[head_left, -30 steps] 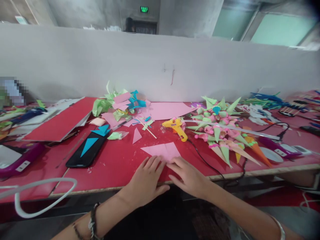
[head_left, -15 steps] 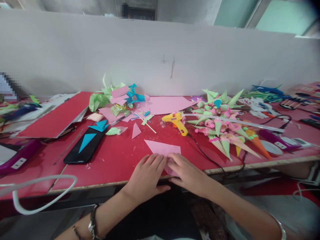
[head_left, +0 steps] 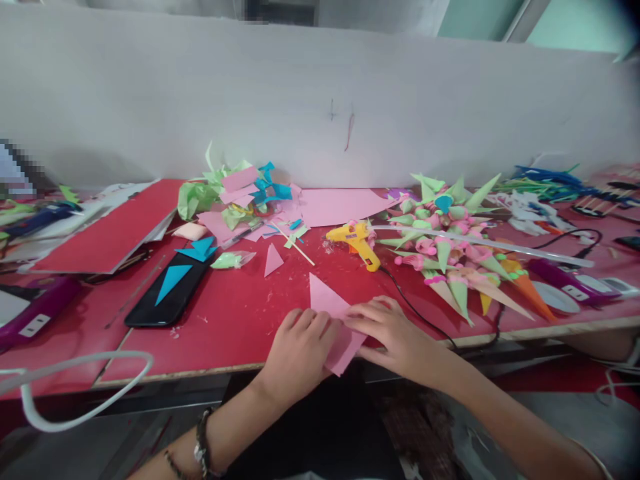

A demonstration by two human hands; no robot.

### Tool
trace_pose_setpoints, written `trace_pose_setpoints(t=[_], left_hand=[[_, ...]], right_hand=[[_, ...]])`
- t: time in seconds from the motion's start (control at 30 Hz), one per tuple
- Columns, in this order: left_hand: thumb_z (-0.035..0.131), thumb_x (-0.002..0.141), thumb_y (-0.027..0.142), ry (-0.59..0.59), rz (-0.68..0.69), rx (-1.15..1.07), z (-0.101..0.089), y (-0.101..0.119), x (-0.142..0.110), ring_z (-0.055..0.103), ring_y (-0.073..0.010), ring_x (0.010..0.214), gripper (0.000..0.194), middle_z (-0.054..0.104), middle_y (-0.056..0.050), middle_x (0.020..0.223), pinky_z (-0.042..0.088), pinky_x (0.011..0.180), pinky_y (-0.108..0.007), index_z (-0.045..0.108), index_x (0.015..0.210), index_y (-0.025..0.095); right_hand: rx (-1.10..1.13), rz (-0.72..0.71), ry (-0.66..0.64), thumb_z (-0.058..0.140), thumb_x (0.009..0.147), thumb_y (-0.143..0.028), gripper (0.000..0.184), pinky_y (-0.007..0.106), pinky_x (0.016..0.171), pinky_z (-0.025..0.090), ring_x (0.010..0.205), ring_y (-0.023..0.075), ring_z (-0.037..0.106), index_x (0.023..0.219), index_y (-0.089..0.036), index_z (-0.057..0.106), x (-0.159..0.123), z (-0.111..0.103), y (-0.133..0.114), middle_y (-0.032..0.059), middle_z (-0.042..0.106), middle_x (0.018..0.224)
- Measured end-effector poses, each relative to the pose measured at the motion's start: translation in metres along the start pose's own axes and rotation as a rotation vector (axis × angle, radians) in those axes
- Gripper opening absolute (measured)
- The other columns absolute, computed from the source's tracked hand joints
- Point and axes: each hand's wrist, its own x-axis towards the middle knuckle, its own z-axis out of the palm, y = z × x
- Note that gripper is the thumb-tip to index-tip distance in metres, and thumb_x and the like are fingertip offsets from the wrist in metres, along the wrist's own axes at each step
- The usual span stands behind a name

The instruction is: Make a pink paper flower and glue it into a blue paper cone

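A sheet of pink paper (head_left: pixel 326 293) lies at the table's front edge, one corner pointing away from me and a lower part jutting past the edge. My left hand (head_left: pixel 303 347) has its fingers curled over the paper's left side, closed on it. From the right, my right hand (head_left: pixel 395 337) grips the paper's other side, thumb below and fingers on top. A small pink paper triangle (head_left: pixel 273 260) lies just beyond my left hand. The yellow glue gun (head_left: pixel 357 241) rests on its side farther back, its cord running toward the front edge.
To the left, a black phone (head_left: pixel 167 300) carries blue paper pieces. Many paper cones (head_left: pixel 450 260) are heaped at the right. Pink and green scraps (head_left: pixel 235 200) pile against the wall. Purple power strips (head_left: pixel 45 307) stand on both sides; a white cable (head_left: pixel 85 427) loops at lower left.
The pink paper has turned, its far corner now pointing upward and its lower part out over the edge. My right hand has moved right, and its grip has shifted.
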Motion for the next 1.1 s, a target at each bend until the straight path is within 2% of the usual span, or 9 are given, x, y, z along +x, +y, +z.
trace_pose_setpoints(t=[0.1,0.2,0.3,0.4,0.6,0.8,0.97,1.03,1.1], left_hand=[[0.042,0.084,0.021,-0.029,0.107,-0.027,-0.002,-0.014,-0.002,0.054,-0.0179,0.088,0.025,0.059,-0.002,0.100,0.042,0.078,-0.034,0.050,0.107,0.022],[0.043,0.084,0.015,-0.061,0.205,-0.132,-0.006,-0.032,-0.007,0.053,-0.0140,0.096,0.030,0.057,0.000,0.111,0.042,0.083,-0.028,0.048,0.112,0.023],[0.046,0.083,0.017,-0.051,0.236,-0.176,-0.009,-0.045,-0.014,0.052,-0.0139,0.099,0.030,0.057,-0.001,0.112,0.041,0.085,-0.028,0.050,0.112,0.022],[0.049,0.081,0.022,-0.020,0.183,-0.185,-0.007,-0.047,-0.019,0.054,-0.0158,0.091,0.025,0.061,-0.001,0.103,0.044,0.080,-0.030,0.056,0.106,0.022],[0.046,0.083,0.026,0.046,0.055,-0.200,-0.001,-0.040,-0.019,0.055,-0.0148,0.079,0.022,0.062,-0.001,0.087,0.046,0.067,-0.025,0.061,0.099,0.023],[0.046,0.082,0.033,0.086,-0.121,-0.220,0.003,-0.040,-0.016,0.055,-0.0120,0.068,0.022,0.061,0.000,0.075,0.040,0.057,-0.020,0.063,0.081,0.020],[0.045,0.080,0.040,0.030,-0.258,-0.129,0.001,-0.042,-0.015,0.051,-0.0113,0.053,0.034,0.056,0.001,0.058,0.033,0.049,-0.021,0.054,0.059,0.016],[0.046,0.080,0.039,-0.010,-0.296,-0.098,-0.001,-0.043,-0.013,0.050,-0.0115,0.051,0.032,0.055,0.001,0.056,0.032,0.048,-0.022,0.053,0.058,0.017],[0.045,0.080,0.036,-0.059,-0.317,-0.101,-0.002,-0.044,-0.011,0.051,-0.0120,0.052,0.023,0.057,0.002,0.059,0.033,0.047,-0.021,0.056,0.069,0.018]], right_hand=[[-0.014,-0.021,0.070,0.046,0.082,-0.020,0.021,0.040,0.090,0.030,0.096,0.0175,0.050,0.096,-0.022,0.061,0.003,0.004,0.000,0.0061,0.057,0.106],[-0.006,-0.090,0.107,0.047,0.079,-0.013,0.029,0.041,0.094,0.028,0.103,0.0178,0.048,0.104,-0.023,0.058,0.006,0.014,0.005,0.0056,0.056,0.111],[0.033,-0.144,0.097,0.046,0.078,-0.009,0.036,0.034,0.094,0.034,0.104,0.0162,0.048,0.111,-0.022,0.056,0.008,0.020,0.009,0.0046,0.057,0.113],[0.053,-0.138,0.091,0.047,0.077,-0.009,0.037,0.032,0.092,0.037,0.105,0.0160,0.049,0.111,-0.022,0.056,0.008,0.023,0.008,0.0040,0.058,0.112],[0.120,-0.100,0.081,0.049,0.080,-0.018,0.030,0.038,0.098,0.030,0.106,0.0163,0.049,0.107,-0.026,0.058,0.012,0.022,0.003,0.0029,0.056,0.116],[0.227,0.033,0.190,0.053,0.079,-0.028,0.017,0.027,0.075,0.042,0.081,0.0143,0.052,0.075,-0.017,0.066,0.026,0.021,-0.002,0.0041,0.062,0.088],[0.233,0.152,0.244,0.060,0.074,-0.030,0.022,0.024,0.064,0.039,0.069,0.0131,0.049,0.057,-0.016,0.054,0.032,0.024,-0.001,0.0017,0.058,0.071],[0.211,0.182,0.240,0.059,0.074,-0.030,0.025,0.023,0.062,0.038,0.067,0.0127,0.049,0.055,-0.016,0.050,0.033,0.025,-0.001,0.0012,0.056,0.068],[0.170,0.200,0.244,0.058,0.075,-0.028,0.024,0.023,0.059,0.036,0.065,0.0124,0.048,0.057,-0.016,0.050,0.033,0.027,-0.002,0.0010,0.055,0.067]])
